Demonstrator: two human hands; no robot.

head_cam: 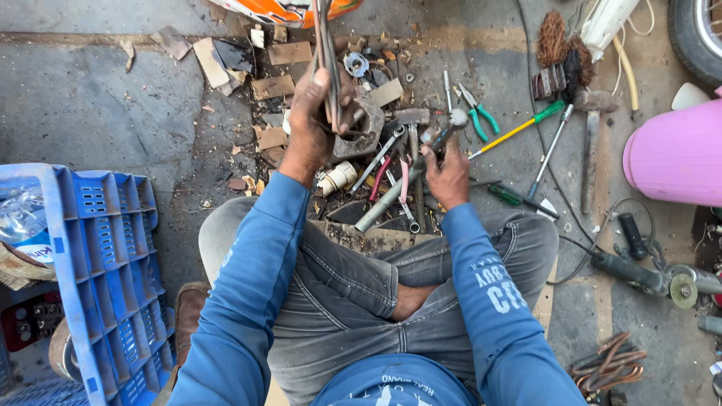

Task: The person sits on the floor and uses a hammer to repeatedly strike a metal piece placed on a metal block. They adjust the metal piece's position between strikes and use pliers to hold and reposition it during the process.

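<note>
Steel rods [326, 45], a thin bundle, stand clenched in my left hand [312, 120] at twelve o'clock, above a grey block [359, 131]. My right hand [447, 169] is wrapped round a hammer handle [444, 137] at one o'clock. I reckon a glancing blow could catch my left knuckles, since they sit close.

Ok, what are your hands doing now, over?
Left hand gripping upright metal rods. Right hand holding hammer. Tool pile crowding underneath.
</note>
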